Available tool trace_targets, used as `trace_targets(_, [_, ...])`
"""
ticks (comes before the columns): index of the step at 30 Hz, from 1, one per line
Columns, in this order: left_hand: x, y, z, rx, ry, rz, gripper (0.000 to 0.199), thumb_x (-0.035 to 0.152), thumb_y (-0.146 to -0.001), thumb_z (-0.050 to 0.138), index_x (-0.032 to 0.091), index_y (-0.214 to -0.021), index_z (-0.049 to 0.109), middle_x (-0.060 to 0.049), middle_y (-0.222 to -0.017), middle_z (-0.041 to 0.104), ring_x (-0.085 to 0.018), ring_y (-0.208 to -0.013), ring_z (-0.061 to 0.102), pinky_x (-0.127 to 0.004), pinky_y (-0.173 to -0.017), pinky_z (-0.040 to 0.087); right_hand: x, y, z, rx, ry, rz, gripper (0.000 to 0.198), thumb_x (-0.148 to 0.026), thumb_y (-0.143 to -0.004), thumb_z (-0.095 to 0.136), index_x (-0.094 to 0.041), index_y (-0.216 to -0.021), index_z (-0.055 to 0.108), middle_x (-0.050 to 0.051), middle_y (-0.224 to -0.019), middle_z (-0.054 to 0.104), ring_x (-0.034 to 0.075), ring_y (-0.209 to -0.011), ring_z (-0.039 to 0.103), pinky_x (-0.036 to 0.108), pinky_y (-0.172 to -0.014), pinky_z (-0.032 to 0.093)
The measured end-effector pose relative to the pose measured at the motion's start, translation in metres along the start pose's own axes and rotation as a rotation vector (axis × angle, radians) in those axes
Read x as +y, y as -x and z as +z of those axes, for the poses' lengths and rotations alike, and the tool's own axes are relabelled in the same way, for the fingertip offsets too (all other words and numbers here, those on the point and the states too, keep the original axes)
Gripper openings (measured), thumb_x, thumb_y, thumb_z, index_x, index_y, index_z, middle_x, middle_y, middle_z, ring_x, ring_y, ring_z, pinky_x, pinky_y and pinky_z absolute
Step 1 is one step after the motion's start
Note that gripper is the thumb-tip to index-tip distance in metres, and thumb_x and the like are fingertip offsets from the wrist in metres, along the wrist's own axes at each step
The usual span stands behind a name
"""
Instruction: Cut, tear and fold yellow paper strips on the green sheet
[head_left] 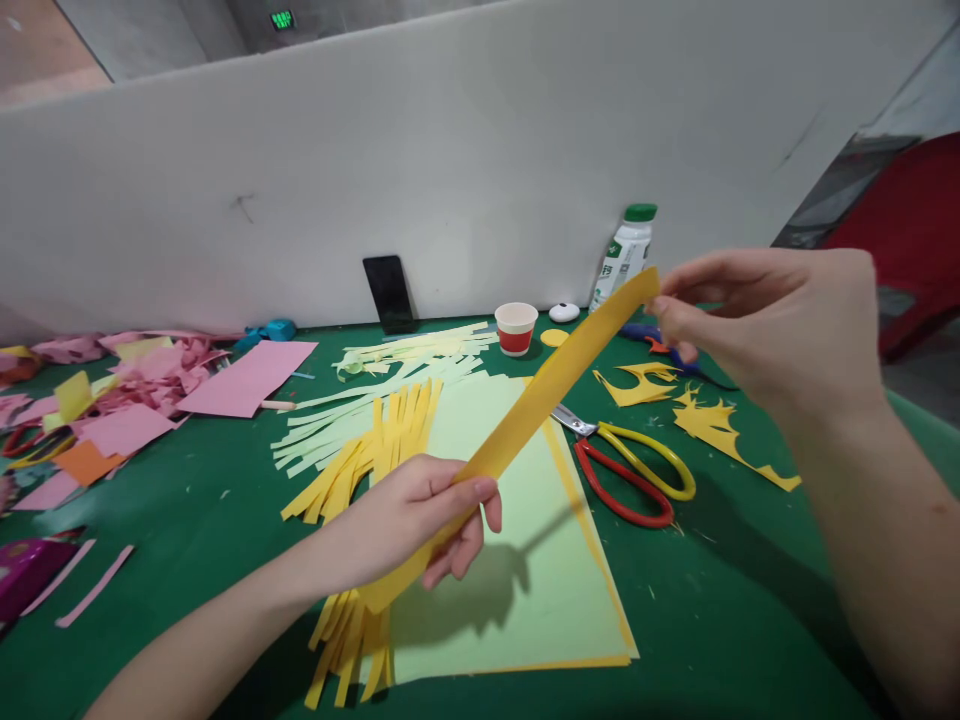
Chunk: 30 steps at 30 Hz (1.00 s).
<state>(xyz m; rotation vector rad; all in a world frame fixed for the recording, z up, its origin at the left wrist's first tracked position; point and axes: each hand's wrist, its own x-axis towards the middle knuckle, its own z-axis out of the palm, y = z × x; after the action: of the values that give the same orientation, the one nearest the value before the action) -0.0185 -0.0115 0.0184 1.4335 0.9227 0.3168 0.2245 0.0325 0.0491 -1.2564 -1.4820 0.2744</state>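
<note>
A long yellow paper strip point(547, 382) slants up to the right between my two hands. My left hand point(442, 510) pinches its lower part between thumb and fingers. At the strip's upper end, my right hand point(750, 310) holds the tip with thumb and fingertips. Beneath them lies a pale green paper sheet point(517, 620) with yellow paper edges showing under it. Yellow fringed paper point(401, 425) spreads along the sheet's left side, partly behind my left hand. Scissors point(626, 490) with one red and one yellow handle rest right of the sheet.
Pink paper scraps point(172, 375) crowd the left of the green table point(225, 590). Along the white partition point(465, 150) stand a phone point(388, 290), a paper cup point(515, 330) and a green-capped bottle point(626, 250). Yellow offcuts point(720, 430) lie at the right; a purple object point(34, 575) sits at the left edge.
</note>
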Motion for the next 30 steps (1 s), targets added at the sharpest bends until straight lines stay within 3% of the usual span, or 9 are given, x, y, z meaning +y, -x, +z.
trace_targets(4, [0.000, 0.000, 0.001, 0.008, -0.012, 0.009, 0.032, 0.035, -0.088, 0.036, 0.013, -0.071, 0.051, 0.004, -0.047, 0.051, -0.003, -0.034, 0.040, -0.016, -0.042, 0.033, 0.005, -0.006, -0.006, 0.140, 0.006, -0.031, 0.009, -0.026, -0.074, 0.057, -0.025, -0.066, 0.054, 0.004, -0.062, 0.050, 0.013, -0.047, 0.043, 0.032, -0.044, 0.033])
trace_targets(6, [0.000, 0.000, 0.002, 0.030, 0.008, 0.040, 0.032, 0.034, -0.089, 0.036, 0.013, -0.072, 0.052, 0.005, -0.047, 0.051, -0.003, -0.034, 0.040, -0.016, -0.043, 0.033, 0.005, -0.006, -0.005, 0.106, -0.024, -0.008, 0.008, -0.030, -0.074, 0.059, -0.024, -0.069, 0.056, 0.004, -0.062, 0.051, 0.012, -0.047, 0.042, 0.030, -0.045, 0.032])
trace_targets(8, [0.000, -0.001, 0.003, 0.064, 0.028, 0.075, 0.032, 0.033, -0.089, 0.035, 0.013, -0.072, 0.053, 0.005, -0.046, 0.050, -0.003, -0.034, 0.039, -0.016, -0.043, 0.033, 0.001, -0.002, 0.000, -0.129, -0.054, 0.078, 0.008, -0.031, -0.071, 0.062, -0.023, -0.071, 0.060, 0.002, -0.059, 0.053, 0.010, -0.046, 0.044, 0.028, -0.044, 0.035])
trace_targets(11, [-0.001, -0.001, 0.004, 0.094, 0.052, 0.106, 0.029, 0.032, -0.089, 0.035, 0.013, -0.075, 0.053, 0.005, -0.046, 0.050, -0.003, -0.034, 0.039, -0.016, -0.042, 0.033, -0.009, 0.012, 0.016, -0.711, -0.116, 0.178, 0.013, -0.031, -0.067, 0.064, -0.021, -0.075, 0.063, -0.001, -0.056, 0.057, 0.010, -0.048, 0.050, 0.023, -0.043, 0.038])
trace_targets(12, [-0.002, -0.001, 0.004, 0.092, 0.059, 0.111, 0.028, 0.031, -0.089, 0.036, 0.013, -0.076, 0.054, 0.005, -0.047, 0.050, -0.003, -0.035, 0.039, -0.016, -0.042, 0.033, -0.013, 0.018, 0.023, -0.832, -0.145, 0.151, 0.014, -0.032, -0.067, 0.064, -0.020, -0.076, 0.064, -0.001, -0.057, 0.059, 0.009, -0.050, 0.051, 0.022, -0.042, 0.037])
trace_targets(14, [-0.002, 0.000, 0.004, 0.083, 0.058, 0.117, 0.026, 0.031, -0.088, 0.038, 0.014, -0.078, 0.054, 0.005, -0.049, 0.050, -0.004, -0.037, 0.040, -0.016, -0.042, 0.034, -0.021, 0.030, 0.035, -0.927, -0.209, 0.048, 0.013, -0.030, -0.071, 0.060, -0.019, -0.076, 0.065, -0.001, -0.064, 0.061, 0.008, -0.052, 0.049, 0.020, -0.043, 0.036])
trace_targets(18, [-0.002, 0.001, 0.005, 0.076, 0.034, 0.116, 0.027, 0.031, -0.088, 0.037, 0.014, -0.077, 0.055, 0.005, -0.050, 0.049, -0.004, -0.039, 0.041, -0.016, -0.043, 0.035, -0.029, 0.046, 0.049, -0.941, -0.272, 0.000, 0.013, -0.020, -0.073, 0.054, -0.017, -0.066, 0.063, -0.003, -0.058, 0.059, 0.006, -0.050, 0.043, 0.018, -0.044, 0.035])
trace_targets(24, [0.000, -0.001, 0.005, 0.108, -0.047, 0.065, 0.034, 0.031, -0.088, 0.036, 0.014, -0.062, 0.047, 0.004, -0.053, 0.050, -0.005, -0.042, 0.041, -0.019, -0.047, 0.035, -0.025, 0.049, 0.054, -0.878, -0.276, 0.014, 0.011, -0.011, -0.064, 0.054, -0.016, -0.056, 0.059, -0.004, -0.053, 0.054, 0.005, -0.048, 0.041, 0.017, -0.042, 0.032])
trace_targets(30, [-0.002, -0.001, 0.006, 0.102, -0.007, 0.050, 0.029, 0.035, -0.088, 0.035, 0.015, -0.076, 0.052, 0.005, -0.051, 0.044, -0.006, -0.044, 0.036, -0.019, -0.046, 0.031, -0.019, 0.040, 0.049, -0.759, -0.233, 0.031, 0.008, -0.014, -0.064, 0.055, -0.015, -0.059, 0.061, -0.001, -0.056, 0.055, 0.007, -0.048, 0.043, 0.019, -0.041, 0.036])
